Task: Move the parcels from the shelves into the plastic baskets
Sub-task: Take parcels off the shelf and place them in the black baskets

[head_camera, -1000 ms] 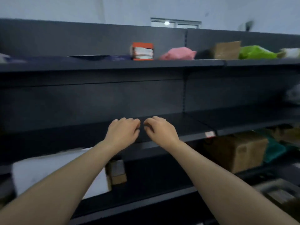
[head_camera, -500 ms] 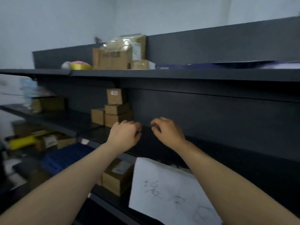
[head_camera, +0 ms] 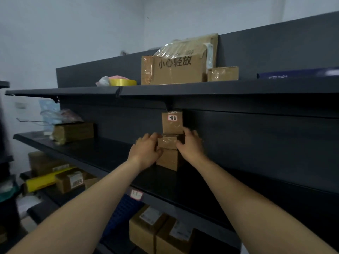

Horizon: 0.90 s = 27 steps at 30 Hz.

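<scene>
Head view, parcels in hand: a stack of three small brown cartons stands on the middle shelf (head_camera: 102, 153) against the back panel, with the top box (head_camera: 172, 123) bearing a white label, then the middle box (head_camera: 167, 142) and the bottom box (head_camera: 167, 160).
Head view, grip: the left hand (head_camera: 145, 152) curls its fingers on the left side of the middle box and the right hand (head_camera: 190, 144) wraps the right side, so both pinch it with the top box resting on it.
Head view, done: nothing that can be judged, as no basket is clearly in sight (a blue ribbed thing (head_camera: 122, 211) low down may be one, I cannot tell).
Head view, left: probably most of the job, since the stack has not yet left the shelf. The top shelf (head_camera: 201, 88) holds a large carton (head_camera: 176, 70), a small carton (head_camera: 222, 74) and a yellow tape roll (head_camera: 122, 82). A wrapped parcel (head_camera: 73, 132) sits further left, and more boxes (head_camera: 146, 223) lie below.
Head view, surface: dark metal shelving, flat and smooth, with a price tag (head_camera: 136, 195) on its lip.
Head view, room: pale bare wall (head_camera: 73, 33), dim light.
</scene>
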Motion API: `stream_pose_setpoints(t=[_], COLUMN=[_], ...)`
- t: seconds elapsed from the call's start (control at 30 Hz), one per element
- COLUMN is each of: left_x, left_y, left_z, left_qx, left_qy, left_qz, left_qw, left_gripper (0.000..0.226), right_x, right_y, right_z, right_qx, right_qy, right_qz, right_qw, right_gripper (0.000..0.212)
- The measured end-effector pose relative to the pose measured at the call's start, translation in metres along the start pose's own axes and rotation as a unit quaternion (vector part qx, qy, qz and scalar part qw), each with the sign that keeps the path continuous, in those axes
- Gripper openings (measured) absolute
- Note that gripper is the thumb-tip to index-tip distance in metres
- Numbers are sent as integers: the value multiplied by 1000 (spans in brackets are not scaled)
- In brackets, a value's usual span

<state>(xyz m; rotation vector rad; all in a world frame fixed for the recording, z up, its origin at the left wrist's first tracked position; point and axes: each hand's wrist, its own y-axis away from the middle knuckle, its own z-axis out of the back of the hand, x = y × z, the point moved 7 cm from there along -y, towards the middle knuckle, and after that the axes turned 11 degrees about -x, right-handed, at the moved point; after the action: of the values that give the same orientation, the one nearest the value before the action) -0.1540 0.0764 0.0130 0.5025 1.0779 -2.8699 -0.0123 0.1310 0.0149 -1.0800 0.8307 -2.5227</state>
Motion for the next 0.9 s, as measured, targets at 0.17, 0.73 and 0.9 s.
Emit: stream_pose_setpoints(t=[0.17, 0.73, 0.9], left_x=[37, 54, 15], left_y=[-75, -104, -87], left_z=[-30, -98, -110], left_qx=[27, 84, 106], left_qy=[143, 279, 148], left_qz=[36, 79, 66], left_qw=[989, 954, 981], left_gripper=[70, 64, 98], right_x=[10, -1, -50], right_y=[-48, -102, -53], right_z=[-20, -34, 13], right_qx=[-83, -151, -226], right_qy=[33, 76, 58], right_qz=[-49, -168, -189], right_qw=[995, 971, 954], right_gripper=[66, 71, 75])
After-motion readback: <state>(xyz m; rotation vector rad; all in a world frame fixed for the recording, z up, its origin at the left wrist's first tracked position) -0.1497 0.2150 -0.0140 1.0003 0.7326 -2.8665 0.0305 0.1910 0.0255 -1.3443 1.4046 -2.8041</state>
